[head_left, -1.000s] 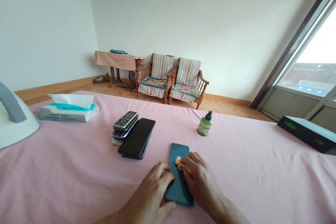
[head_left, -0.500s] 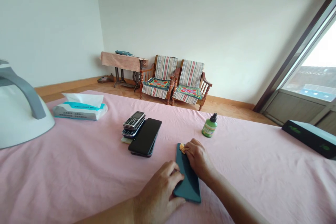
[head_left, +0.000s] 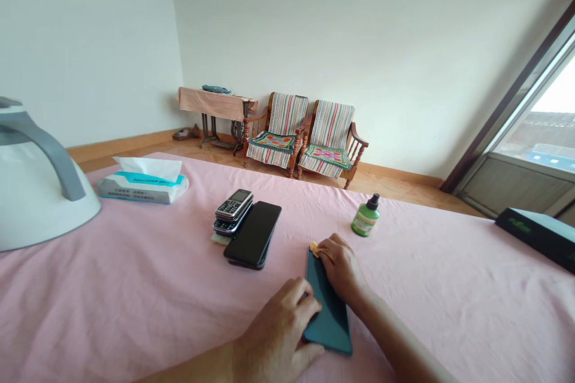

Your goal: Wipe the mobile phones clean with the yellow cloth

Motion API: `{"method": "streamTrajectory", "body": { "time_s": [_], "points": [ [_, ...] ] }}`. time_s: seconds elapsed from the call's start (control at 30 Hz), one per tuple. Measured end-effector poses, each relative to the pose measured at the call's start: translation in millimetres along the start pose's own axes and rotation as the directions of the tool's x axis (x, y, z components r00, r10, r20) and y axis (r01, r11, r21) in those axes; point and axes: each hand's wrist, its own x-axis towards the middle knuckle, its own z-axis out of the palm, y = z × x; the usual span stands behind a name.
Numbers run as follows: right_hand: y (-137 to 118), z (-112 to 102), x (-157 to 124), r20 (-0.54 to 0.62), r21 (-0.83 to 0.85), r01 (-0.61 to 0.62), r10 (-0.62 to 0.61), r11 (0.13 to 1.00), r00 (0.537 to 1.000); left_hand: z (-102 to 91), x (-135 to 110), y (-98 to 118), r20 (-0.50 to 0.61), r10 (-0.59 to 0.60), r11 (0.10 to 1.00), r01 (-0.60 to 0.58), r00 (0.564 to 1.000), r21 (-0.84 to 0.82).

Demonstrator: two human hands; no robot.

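A teal phone (head_left: 329, 309) lies flat on the pink cloth (head_left: 135, 287). My left hand (head_left: 278, 335) presses on its left edge, fingers curled over the rim. At the phone's far end, my right hand (head_left: 340, 266) is closed on a small yellow cloth (head_left: 314, 247) and holds it against the phone. A green spray bottle (head_left: 366, 216) stands just beyond my right hand.
Two black phones (head_left: 254, 233) and a stack of keypad phones (head_left: 232, 211) lie left of centre. A tissue pack (head_left: 144, 180) sits farther left, a white appliance (head_left: 38, 191) at the left edge, a dark box (head_left: 536, 233) at the right.
My right hand slid the yellow cloth from the phone's middle up to its far end. My left hand stayed on the phone's edge. The camera view shifted a little to the left.
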Motion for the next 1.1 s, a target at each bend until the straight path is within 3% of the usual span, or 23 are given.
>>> {"method": "streamTrajectory", "body": {
  "time_s": [0.33,1.1],
  "points": [
    [-2,5,3,-0.02,-0.081,-0.018,0.016,0.997,1.0,-0.8,1,1,-0.006,-0.006,1.0,0.006,1.0,0.024],
    [-11,5,-3,-0.025,-0.055,-0.002,0.001,0.998,1.0,0.2,2,4,-0.008,-0.031,0.999,0.031,1.0,0.044]
  ]
}}
